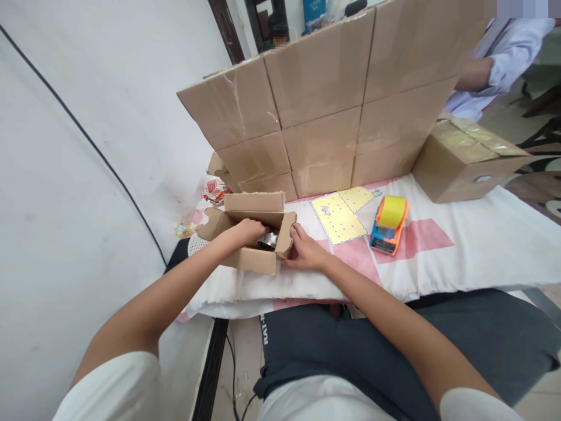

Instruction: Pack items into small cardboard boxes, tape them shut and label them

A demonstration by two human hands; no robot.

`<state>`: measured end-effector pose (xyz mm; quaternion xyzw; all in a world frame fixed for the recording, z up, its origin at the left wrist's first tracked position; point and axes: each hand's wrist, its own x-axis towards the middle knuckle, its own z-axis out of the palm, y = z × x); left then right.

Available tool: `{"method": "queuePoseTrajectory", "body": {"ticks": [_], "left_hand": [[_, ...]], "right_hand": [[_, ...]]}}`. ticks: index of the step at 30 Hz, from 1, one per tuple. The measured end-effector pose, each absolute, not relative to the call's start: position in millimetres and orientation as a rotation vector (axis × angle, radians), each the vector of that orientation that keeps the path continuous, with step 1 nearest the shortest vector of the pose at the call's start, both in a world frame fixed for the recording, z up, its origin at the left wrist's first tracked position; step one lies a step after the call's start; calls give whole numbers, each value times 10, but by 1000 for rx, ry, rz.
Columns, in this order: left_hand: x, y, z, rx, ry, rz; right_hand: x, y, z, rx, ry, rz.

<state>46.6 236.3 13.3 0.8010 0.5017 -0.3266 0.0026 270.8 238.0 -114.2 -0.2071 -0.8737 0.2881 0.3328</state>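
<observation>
— What does the box [252, 234] look like?

— Small, plain brown cardboard, open on top. Its far flap stands up, a left flap with a rounded edge folds outward, and the right flap leans in. Something silvery [268, 239] shows inside; I cannot tell what it is.

— Where is it?

— At the near left end of the table [460, 245], on a white cloth with pink squares.

— And the hands?

— The left hand [249, 230] reaches down into the box, fingers curled; whether it grips anything I cannot tell. The right hand [305, 251] lies flat against the right flap, fingers spread, holding nothing.

— What's around?

— To the right, a yellow dotted sheet [339, 217], then an orange tape dispenser [389, 224]. Far behind, a cardboard wall [324, 111]. At far right, a taped carton [464, 161] and another person's sleeve [511, 49].
</observation>
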Motion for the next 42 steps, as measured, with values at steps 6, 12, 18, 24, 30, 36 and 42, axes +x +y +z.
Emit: {"method": "queuePoseTrajectory", "body": {"ticks": [6,12,18,24,30,36,42], "left_hand": [[351,2349,303,2426,1722,-680],[-374,1811,510,2219,1987,600],[-711,1312,94,1638,2017,963],[-452,1074,-35,1957,1745,506],[-352,797,86,2112,1899,383],[-302,787,89,1643,1917,996],[-149,1038,-28,1413,2164,1132]], "right_hand": [[2708,2395,-1139,-567,-2236,822],[2727,2427,-1106,-566,-2215,796],[2847,2425,-979,-702,-2359,810],[2999,2418,-881,-568,-2308,800],[3043,2462,-802,-367,-2176,721],[3036,2503,-753,-362,-2032,819],[2997,2473,-792,-354,-1913,809]]}}
